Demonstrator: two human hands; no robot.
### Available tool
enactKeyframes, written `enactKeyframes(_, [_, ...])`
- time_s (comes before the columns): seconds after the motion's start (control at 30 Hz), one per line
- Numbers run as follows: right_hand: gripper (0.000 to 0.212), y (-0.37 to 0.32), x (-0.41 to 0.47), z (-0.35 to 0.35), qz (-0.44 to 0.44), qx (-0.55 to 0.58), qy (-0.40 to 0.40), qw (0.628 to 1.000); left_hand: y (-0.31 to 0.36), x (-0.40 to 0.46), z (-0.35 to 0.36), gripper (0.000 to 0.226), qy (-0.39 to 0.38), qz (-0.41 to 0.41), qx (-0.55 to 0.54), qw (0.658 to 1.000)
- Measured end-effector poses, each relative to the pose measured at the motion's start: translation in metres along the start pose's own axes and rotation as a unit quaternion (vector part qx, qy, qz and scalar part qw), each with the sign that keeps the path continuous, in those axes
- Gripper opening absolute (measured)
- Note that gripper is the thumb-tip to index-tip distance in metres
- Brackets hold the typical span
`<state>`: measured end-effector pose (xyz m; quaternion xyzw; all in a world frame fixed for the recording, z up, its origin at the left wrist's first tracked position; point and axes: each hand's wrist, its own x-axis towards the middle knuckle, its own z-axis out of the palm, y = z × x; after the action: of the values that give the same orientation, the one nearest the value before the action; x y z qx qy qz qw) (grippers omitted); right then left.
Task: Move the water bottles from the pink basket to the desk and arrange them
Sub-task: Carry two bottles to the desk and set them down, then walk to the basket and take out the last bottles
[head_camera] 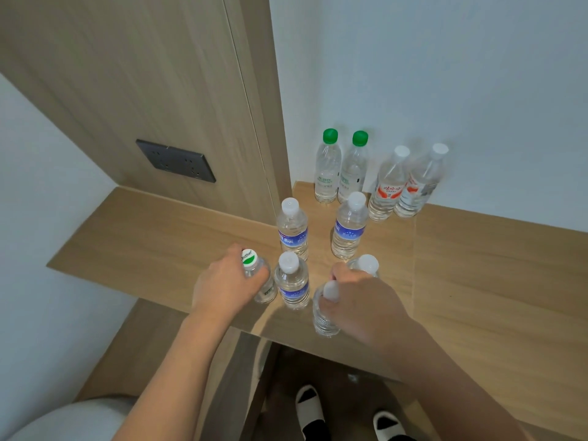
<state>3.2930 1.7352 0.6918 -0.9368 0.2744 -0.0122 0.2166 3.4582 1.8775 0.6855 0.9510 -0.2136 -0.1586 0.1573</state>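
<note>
My left hand grips the upright green-capped bottle at nine o'clock of the blue-label bottle, while my right hand grips the white-capped bottle at three o'clock.

Nine water bottles stand on the desk. Two have green caps and pale green labels, side by side at the back. Two carry red-and-white labels with white caps, just to their right. Three show blue labels and white caps. One has a green-and-white cap. Two more have white caps with labels hidden behind a hand. Two hands reach in. One dark socket panel sits on the wooden wall. Two slippers show below.
</note>
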Motion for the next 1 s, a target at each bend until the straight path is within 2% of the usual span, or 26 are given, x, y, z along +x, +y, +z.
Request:
enactKeyframes(0.1, [0.023,0.001,-0.003,-0.001,-0.009,-0.017,0.006,1.0,0.002,-0.005,-0.01,0.048,0.014,0.008,0.022,1.0])
enactKeyframes(0.17, [0.023,-0.003,-0.009,-0.005,-0.022,-0.026,0.028,0.999,0.006,-0.009,-0.018,0.057,0.079,0.039,0.006,0.996])
enactKeyframes(0.23, [0.023,-0.005,-0.014,-0.011,0.01,-0.001,0.054,0.998,0.017,-0.015,-0.027,0.057,0.137,0.085,-0.035,0.986])
enactKeyframes(0.33, [0.032,-0.005,-0.018,-0.025,0.088,0.058,-0.06,0.993,0.044,-0.028,-0.036,0.054,0.183,0.162,-0.086,0.966])
enactKeyframes(0.47, [0.036,0.004,-0.033,-0.05,0.079,0.073,-0.038,0.994,0.08,-0.053,-0.042,0.047,0.224,0.235,-0.139,0.936])
enactKeyframes(0.67, [0.04,0.053,-0.083,-0.092,0.089,0.099,0.108,0.985,0.14,-0.087,-0.019,0.043,0.212,0.326,-0.141,0.91])
enactKeyframes(0.8, [0.046,0.101,-0.138,-0.117,0.15,0.106,0.148,0.972,0.2,-0.124,0.01,0.042,0.17,0.39,-0.121,0.897])
enactKeyframes(1.0, [0.05,0.183,-0.256,-0.151,0.255,0.117,0.211,0.936,0.296,-0.214,0.069,0.039,0.095,0.517,-0.09,0.846])
